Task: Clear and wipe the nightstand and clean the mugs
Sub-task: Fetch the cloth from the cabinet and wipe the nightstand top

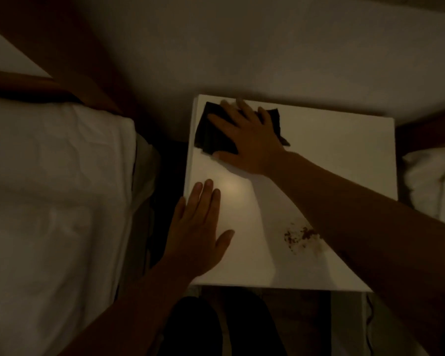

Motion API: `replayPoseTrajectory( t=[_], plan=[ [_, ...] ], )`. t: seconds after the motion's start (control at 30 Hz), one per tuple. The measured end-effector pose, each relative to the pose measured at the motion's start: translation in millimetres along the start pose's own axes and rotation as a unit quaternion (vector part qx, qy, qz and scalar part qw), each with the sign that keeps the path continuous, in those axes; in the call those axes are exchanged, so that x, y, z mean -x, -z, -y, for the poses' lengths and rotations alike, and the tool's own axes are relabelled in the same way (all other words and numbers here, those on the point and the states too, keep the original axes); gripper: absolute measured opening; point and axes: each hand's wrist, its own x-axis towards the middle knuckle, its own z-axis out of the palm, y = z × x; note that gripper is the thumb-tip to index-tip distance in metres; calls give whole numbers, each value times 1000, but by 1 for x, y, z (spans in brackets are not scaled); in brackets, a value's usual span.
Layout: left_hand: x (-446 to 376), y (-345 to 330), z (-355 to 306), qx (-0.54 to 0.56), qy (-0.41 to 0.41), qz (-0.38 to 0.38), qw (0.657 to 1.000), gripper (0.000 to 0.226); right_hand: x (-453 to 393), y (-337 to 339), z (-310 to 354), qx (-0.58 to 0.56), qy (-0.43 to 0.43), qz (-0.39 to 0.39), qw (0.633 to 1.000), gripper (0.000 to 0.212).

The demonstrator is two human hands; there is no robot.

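Observation:
The white nightstand (pixel 344 155) fills the middle of the dim view, its top bare of objects. My right hand (pixel 249 140) lies flat, fingers spread, pressing a dark cloth (pixel 211 132) onto the far left corner of the top. My left hand (pixel 198 227) rests palm down with fingers together on the near left edge, holding nothing. A patch of brown stain or crumbs (pixel 299 236) marks the top near the front, partly under my right forearm. No mugs are in sight.
A bed with white sheets (pixel 57 196) lies close on the left, separated by a narrow dark gap (pixel 165 176). Another white pillow or bedding (pixel 432 181) is at the right. The wall (pixel 242 47) runs behind the nightstand. My dark legs (pixel 216 327) stand below its front edge.

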Motion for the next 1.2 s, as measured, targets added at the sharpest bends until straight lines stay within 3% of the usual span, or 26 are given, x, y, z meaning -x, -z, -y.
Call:
replayPoseTrajectory(
  t=[0.13,0.43,0.7,0.87,1.0,1.2],
  plan=[
    [-5,0,1,4,-13,-22,1000,81,-2,-5,-3,49,12,18,999,69],
    [3,-3,2,121,-17,-80,989,72,47,-22,23,-69,-21,-29,997,65],
    [3,-12,1,240,3,-140,961,77,114,-43,59,-234,-18,-123,964,42],
    [2,-15,5,303,29,-151,941,69,154,-48,83,-258,23,-76,963,31],
    [-1,-13,6,274,19,-135,952,65,196,-47,100,-323,54,-97,940,30],
    [-4,-11,5,115,28,-121,986,61,224,-46,114,-400,52,2,915,24]
  ],
)
